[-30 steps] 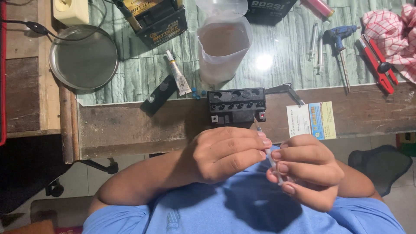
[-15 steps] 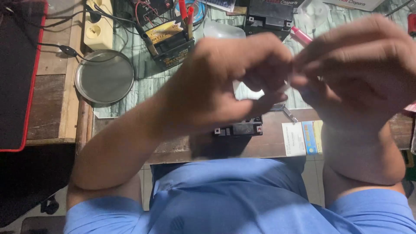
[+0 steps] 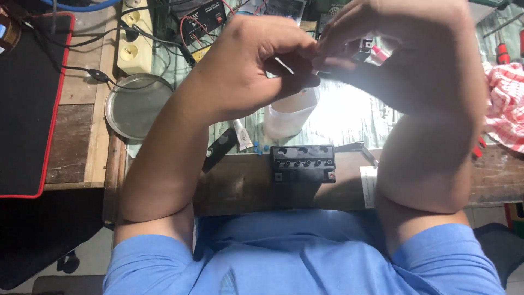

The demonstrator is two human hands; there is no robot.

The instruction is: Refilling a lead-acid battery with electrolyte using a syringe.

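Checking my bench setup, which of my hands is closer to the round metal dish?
Left. The left hand is raised just right of the round metal dish; the right hand is farther right, beyond the left one.

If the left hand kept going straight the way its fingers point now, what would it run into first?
The left hand points rightward, and its fingertips already meet those of the right hand around a thin pale sliver. So the right hand comes first, though depth between them is hard to judge.
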